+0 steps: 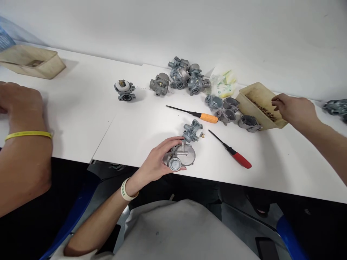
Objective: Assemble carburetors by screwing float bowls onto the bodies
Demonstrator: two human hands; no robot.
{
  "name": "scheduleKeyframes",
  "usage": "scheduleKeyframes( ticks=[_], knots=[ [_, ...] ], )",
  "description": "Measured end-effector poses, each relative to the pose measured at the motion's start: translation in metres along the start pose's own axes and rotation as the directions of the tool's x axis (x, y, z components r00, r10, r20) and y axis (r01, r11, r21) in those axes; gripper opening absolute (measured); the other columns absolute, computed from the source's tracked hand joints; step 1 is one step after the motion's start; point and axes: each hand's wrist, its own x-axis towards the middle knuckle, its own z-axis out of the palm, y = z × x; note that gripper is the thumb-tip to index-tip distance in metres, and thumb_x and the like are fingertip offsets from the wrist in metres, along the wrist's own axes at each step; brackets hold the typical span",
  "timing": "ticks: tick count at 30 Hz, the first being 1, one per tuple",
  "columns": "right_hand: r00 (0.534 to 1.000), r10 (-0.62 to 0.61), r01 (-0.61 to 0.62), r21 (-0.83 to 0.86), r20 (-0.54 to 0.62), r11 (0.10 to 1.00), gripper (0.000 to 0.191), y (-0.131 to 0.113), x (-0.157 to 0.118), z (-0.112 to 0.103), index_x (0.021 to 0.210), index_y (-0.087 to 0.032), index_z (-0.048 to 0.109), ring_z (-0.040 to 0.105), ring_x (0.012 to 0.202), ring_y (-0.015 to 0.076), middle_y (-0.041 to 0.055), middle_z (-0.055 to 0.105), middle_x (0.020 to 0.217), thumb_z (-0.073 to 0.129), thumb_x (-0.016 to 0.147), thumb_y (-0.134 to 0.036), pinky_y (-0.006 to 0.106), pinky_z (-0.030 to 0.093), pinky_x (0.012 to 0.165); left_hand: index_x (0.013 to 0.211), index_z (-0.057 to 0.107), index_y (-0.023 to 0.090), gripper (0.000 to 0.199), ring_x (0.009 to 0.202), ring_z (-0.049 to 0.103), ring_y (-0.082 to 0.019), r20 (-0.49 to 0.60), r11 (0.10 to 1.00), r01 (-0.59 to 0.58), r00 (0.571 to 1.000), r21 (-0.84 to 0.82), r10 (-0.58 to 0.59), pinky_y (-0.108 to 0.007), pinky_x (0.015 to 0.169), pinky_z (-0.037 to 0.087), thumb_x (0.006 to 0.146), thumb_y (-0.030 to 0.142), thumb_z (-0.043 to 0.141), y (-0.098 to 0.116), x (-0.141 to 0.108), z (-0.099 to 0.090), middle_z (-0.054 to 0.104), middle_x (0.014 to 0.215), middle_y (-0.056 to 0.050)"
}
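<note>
My left hand (pixel 154 160) is wrapped round a grey metal carburetor (pixel 187 155) at the table's front edge, its round bowl cover facing up. Just behind it lies a carburetor body (pixel 193 130) with a white float and a brass tip. Off to the right, my right hand (pixel 294 108) is over the right side of a cream plastic bin (pixel 245 104) that holds small brass-coloured parts (pixel 264 110). Its fingers are curled together; whatever they may hold is hidden. Several open float bowls (pixel 230 115) lie against the bin's left side.
An orange-handled screwdriver (pixel 208 117) and a red-handled screwdriver (pixel 241 159) lie mid-table. Several carburetors (pixel 180 76) are piled at the back near a plastic bag (pixel 225 85). Another person's arm (pixel 27 151) rests at left, near a second bin (pixel 51 66).
</note>
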Motion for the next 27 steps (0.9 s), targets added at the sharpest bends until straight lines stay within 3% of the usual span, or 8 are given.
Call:
scheduleKeyframes(
  ticks=[5,7,9,12,13,16,19,27],
  knots=[
    [0.981,0.032,0.013,0.229,-0.19,0.973,0.032,-0.026,-0.04,-0.023,0.113,-0.016,0.071,0.051,0.065,0.0079,0.0083,0.073,0.094,0.062,0.096,-0.041,0.025,0.037,0.062,0.139,0.052,0.027,0.067,0.132,0.058,-0.03,0.007,1.0,0.014,1.0,-0.003,-0.014,-0.041,0.101,0.055,0.08,0.037,0.083,0.002,0.001,0.0,0.054,0.146,-0.016],
    [0.942,-0.017,0.166,0.42,-0.336,0.892,0.024,-0.049,-0.083,-0.035,0.103,-0.017,0.075,0.06,0.07,0.0091,0.0064,0.073,0.088,0.071,0.089,-0.036,0.023,0.042,0.064,0.139,0.051,0.027,0.069,0.132,0.058,-0.029,0.003,1.0,0.008,1.0,-0.015,-0.008,-0.04,0.101,0.055,0.079,0.036,0.084,0.002,0.0,0.0,0.055,0.146,-0.015],
    [0.918,-0.216,0.37,0.517,-0.334,0.772,0.014,-0.077,-0.138,-0.045,0.097,-0.022,0.075,0.065,0.066,0.0095,0.0,0.071,0.074,0.07,0.09,-0.032,0.02,0.048,0.061,0.14,0.051,0.028,0.07,0.132,0.058,-0.028,0.003,1.0,0.007,1.0,-0.018,-0.007,-0.04,0.101,0.055,0.079,0.035,0.084,0.002,0.0,0.0,0.054,0.146,-0.014],
    [0.702,-0.634,0.653,0.649,-0.326,0.39,0.015,-0.122,-0.215,-0.044,0.106,-0.027,0.071,0.071,0.068,0.0099,-0.0043,0.075,0.086,0.06,0.097,-0.025,0.02,0.057,0.059,0.141,0.05,0.029,0.072,0.133,0.057,-0.027,0.007,1.0,0.008,1.0,-0.005,-0.008,-0.041,0.105,0.053,0.078,0.033,0.085,0.001,0.0,0.0,0.055,0.146,-0.013],
    [0.698,-0.647,0.631,0.692,-0.307,0.352,0.02,-0.137,-0.234,-0.04,0.114,-0.028,0.068,0.072,0.071,0.01,-0.0048,0.075,0.091,0.057,0.098,-0.022,0.021,0.059,0.061,0.141,0.05,0.03,0.072,0.134,0.056,-0.027,0.009,1.0,0.003,1.0,-0.006,-0.003,-0.041,0.105,0.053,0.078,0.033,0.085,0.001,0.0,0.0,0.054,0.146,-0.013],
    [0.743,-0.455,0.654,0.677,-0.492,0.337,0.019,-0.172,-0.267,-0.02,0.107,-0.028,0.066,0.071,0.069,0.0112,-0.0063,0.074,0.083,0.065,0.093,-0.015,0.023,0.059,0.06,0.141,0.05,0.031,0.071,0.136,0.054,-0.028,0.008,1.0,-0.013,1.0,-0.014,0.014,-0.043,0.105,0.054,0.079,0.033,0.084,0.0,0.001,0.002,0.054,0.146,-0.013],
    [0.714,-0.29,0.7,0.63,-0.637,0.337,0.017,-0.191,-0.275,-0.002,0.094,-0.025,0.066,0.066,0.059,0.0109,-0.0051,0.07,0.075,0.072,0.086,-0.012,0.024,0.055,0.054,0.14,0.051,0.03,0.069,0.136,0.055,-0.03,-0.008,1.0,-0.015,1.0,-0.01,0.015,-0.046,0.106,0.053,0.08,0.036,0.083,0.0,0.001,0.003,0.055,0.144,-0.014],
    [0.772,-0.26,0.633,0.669,-0.579,0.388,0.03,-0.2,-0.287,0.011,0.109,-0.024,0.064,0.071,0.082,0.0141,0.0003,0.074,0.095,0.064,0.089,-0.002,0.024,0.056,0.059,0.139,0.049,0.028,0.07,0.133,0.057,-0.026,-0.044,1.0,-0.026,0.999,-0.004,0.026,-0.042,0.107,0.052,0.079,0.036,0.084,0.0,0.001,0.004,0.057,0.143,-0.013]
  ],
)
